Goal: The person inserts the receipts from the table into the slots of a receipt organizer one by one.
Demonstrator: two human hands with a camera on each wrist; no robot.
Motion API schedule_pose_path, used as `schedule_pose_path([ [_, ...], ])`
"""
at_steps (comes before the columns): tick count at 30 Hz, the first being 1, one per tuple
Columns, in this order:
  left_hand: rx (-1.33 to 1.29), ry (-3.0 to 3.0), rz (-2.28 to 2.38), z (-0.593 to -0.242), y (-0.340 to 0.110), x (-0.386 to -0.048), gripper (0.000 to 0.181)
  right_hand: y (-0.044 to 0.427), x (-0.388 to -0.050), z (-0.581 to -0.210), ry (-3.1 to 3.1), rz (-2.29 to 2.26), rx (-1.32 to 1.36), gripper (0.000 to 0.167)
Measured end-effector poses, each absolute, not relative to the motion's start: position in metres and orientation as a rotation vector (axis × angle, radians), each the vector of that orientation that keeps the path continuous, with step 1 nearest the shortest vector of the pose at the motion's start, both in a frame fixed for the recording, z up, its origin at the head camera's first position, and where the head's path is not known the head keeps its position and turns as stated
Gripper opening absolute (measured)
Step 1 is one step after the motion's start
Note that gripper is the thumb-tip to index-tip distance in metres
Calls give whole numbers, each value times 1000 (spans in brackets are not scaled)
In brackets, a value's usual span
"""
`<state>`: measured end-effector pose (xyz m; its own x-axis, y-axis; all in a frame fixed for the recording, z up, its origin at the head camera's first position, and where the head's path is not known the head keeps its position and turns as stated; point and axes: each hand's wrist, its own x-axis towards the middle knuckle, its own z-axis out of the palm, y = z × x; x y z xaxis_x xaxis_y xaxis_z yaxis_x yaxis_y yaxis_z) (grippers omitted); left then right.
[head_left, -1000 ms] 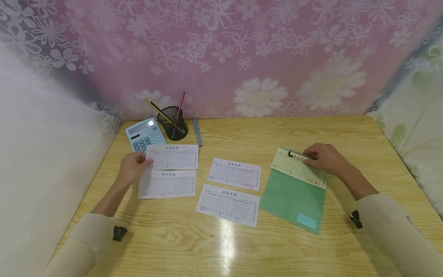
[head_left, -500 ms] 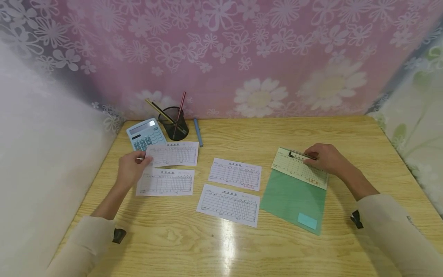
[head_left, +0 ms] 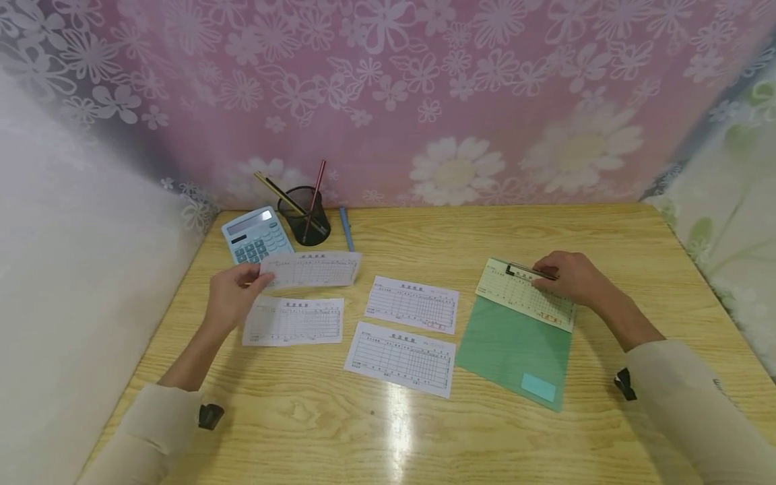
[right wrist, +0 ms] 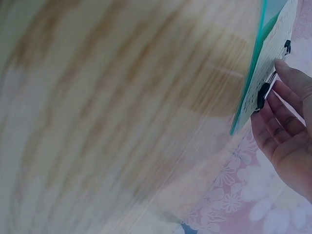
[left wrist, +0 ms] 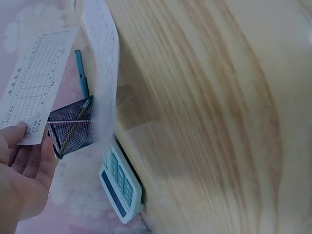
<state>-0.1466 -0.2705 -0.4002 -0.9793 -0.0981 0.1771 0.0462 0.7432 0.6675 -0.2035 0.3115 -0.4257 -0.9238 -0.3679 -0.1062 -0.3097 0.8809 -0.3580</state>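
Observation:
In the head view my left hand point(head_left: 233, 296) pinches a white printed form slip point(head_left: 312, 269) by its left end, between thumb and fingers. The slip is tilted up off the table, just in front of the calculator. Nearer me is a second white form slip point(head_left: 294, 322); in the left wrist view it is a blurred, curved sheet point(left wrist: 102, 63). Over at the right, my right hand point(head_left: 570, 277) grips the metal clip point(head_left: 524, 271) of a green clipboard point(head_left: 515, 343). A yellow form slip point(head_left: 500, 283) lies at the clipboard's top, under the clip.
Two more white slips, an upper slip point(head_left: 412, 304) and a lower slip point(head_left: 400, 360), lie mid-table. Behind my left hand are a light blue calculator point(head_left: 257, 236), a black mesh pen cup point(head_left: 312, 229) holding pencils, and a blue pen point(head_left: 346, 229). A floral curtain point(head_left: 388, 121) closes off the back.
The slip in my left hand has tilted up and shifted slightly right, off the calculator's keys. The slip below it moved a little left, then back right. My right hand stays at the clip.

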Motion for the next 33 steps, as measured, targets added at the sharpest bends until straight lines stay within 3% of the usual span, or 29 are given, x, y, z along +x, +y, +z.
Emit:
schedule_pose_path([
  [14,-158,-2751,-1230,-380,-229,-153,22,308,-204,-424,2872,-525,-512,35],
  [22,-265,-2686,-1649,-375,-162,-167,20,309,-204,-425,2865,-532,-486,35],
  [33,-450,-2857,-1807,-389,-63,-181,22,308,-203,-424,2847,-534,-439,39],
])
